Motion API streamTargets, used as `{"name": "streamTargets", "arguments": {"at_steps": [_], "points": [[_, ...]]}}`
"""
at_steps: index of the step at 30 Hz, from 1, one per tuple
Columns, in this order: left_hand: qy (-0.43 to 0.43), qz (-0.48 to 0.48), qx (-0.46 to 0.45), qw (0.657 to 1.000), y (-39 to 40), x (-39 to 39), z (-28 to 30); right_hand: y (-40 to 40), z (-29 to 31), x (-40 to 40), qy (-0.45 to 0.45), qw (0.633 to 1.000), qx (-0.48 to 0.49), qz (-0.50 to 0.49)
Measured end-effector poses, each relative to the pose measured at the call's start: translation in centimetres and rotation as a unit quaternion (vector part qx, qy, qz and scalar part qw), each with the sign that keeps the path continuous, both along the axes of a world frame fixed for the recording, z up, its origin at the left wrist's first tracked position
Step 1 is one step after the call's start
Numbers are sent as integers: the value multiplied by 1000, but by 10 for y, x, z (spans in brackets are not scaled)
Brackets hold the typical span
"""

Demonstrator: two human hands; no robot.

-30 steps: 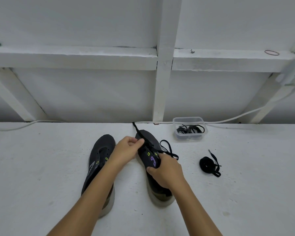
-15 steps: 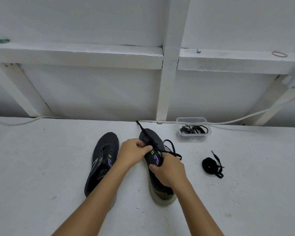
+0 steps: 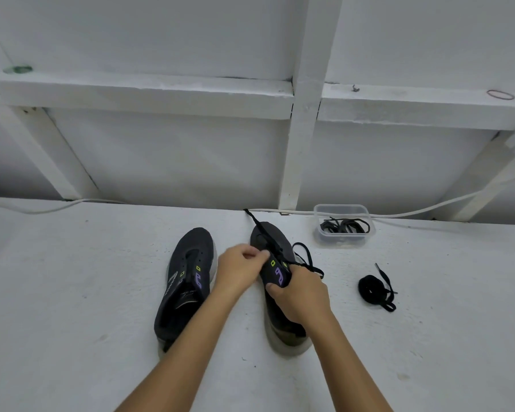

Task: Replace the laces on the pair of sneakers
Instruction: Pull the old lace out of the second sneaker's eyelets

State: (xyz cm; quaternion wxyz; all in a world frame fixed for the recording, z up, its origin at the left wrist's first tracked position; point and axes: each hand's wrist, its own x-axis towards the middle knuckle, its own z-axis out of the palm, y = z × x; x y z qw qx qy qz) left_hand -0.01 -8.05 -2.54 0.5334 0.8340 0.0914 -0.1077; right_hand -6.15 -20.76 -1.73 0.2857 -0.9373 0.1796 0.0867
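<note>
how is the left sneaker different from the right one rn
The left sneaker has bare eyelets and no lace; the right sneaker has a black lace in it. No hand touches the left sneaker; the left hand and right hand hold the right. Both are black, toes pointing away.

Two black sneakers lie side by side on the white counter (image 3: 72, 292), toes toward its far edge. The left sneaker (image 3: 188, 281) has bare eyelets and carries no lace. The left hand (image 3: 241, 270) pinches the near end of a black lace (image 3: 275, 248) on the right sneaker (image 3: 277, 295), while the right hand (image 3: 299, 295) grips that shoe's tongue, fingers curled round it. One lace end runs out past the toe to the counter's far edge; loops trail off the shoe's right side. A clear plastic tub (image 3: 344, 228) holding coiled dark laces stands at the far edge, right of the shoes. A bundled black lace (image 3: 375, 288) lies nearer, well right of the right hand. A white cable (image 3: 42, 208) runs along the far edge.
</note>
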Motion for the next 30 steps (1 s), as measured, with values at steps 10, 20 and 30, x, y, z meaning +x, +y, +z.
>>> {"name": "streamTargets", "arguments": {"at_steps": [10, 20, 30], "points": [[-144, 115, 16, 983, -2, 10, -1, -2, 2, -3, -9, 1000, 10, -5], [11, 35, -32, 999, -1, -3, -17, 2, 3, -1, -3, 1000, -5, -3], [-102, 329, -157, 925, 11, 28, 11, 1, 2, -3, 0, 1000, 6, -8]]}}
